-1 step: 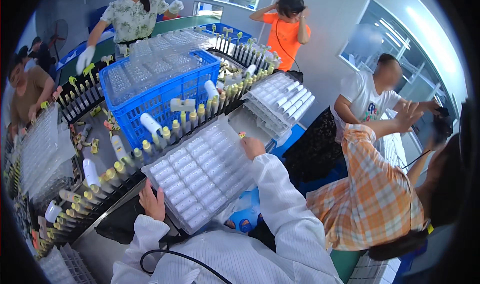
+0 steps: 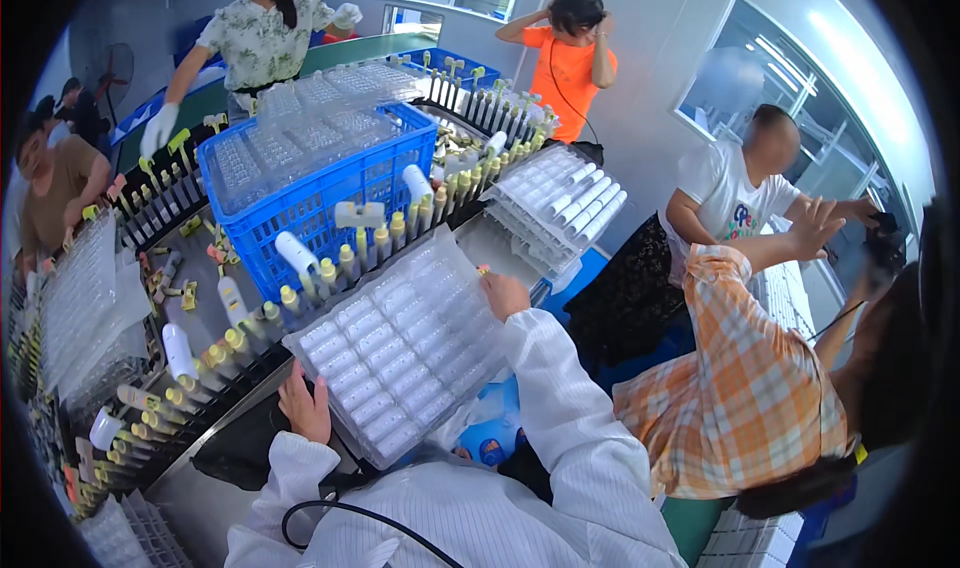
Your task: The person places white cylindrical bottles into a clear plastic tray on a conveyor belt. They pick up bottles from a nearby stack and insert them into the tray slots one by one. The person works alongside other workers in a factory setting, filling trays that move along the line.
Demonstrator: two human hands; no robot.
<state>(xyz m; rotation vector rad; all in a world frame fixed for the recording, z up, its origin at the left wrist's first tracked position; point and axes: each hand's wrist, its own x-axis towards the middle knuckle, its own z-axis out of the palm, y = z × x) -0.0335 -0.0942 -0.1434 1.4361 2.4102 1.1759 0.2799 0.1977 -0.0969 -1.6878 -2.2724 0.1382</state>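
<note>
A clear plastic blister tray (image 2: 385, 368) lies tilted in front of me, with rows of white rounded pieces in its pockets toward the left and near side. The pockets along its far right look paler, and I cannot tell what they hold. My left hand (image 2: 304, 405) grips the tray's left edge, its fingertips showing beside the rim. At the opposite edge, my right hand (image 2: 506, 295) is closed on the upper right side, with a small yellow-orange bit at its fingertips. The undersides of both hands' grips are hidden.
Beyond the tray runs a black rack (image 2: 250, 353) of yellow-topped sticks. A blue crate (image 2: 320, 193) holds clear trays. Stacked white trays (image 2: 560, 203) stand to the right. A co-worker in orange plaid (image 2: 740, 388) is close on my right; other people stand around the table.
The tray and both my hands stay where they were. Across the table, a co-worker's white-gloved hand has moved slightly down and left.
</note>
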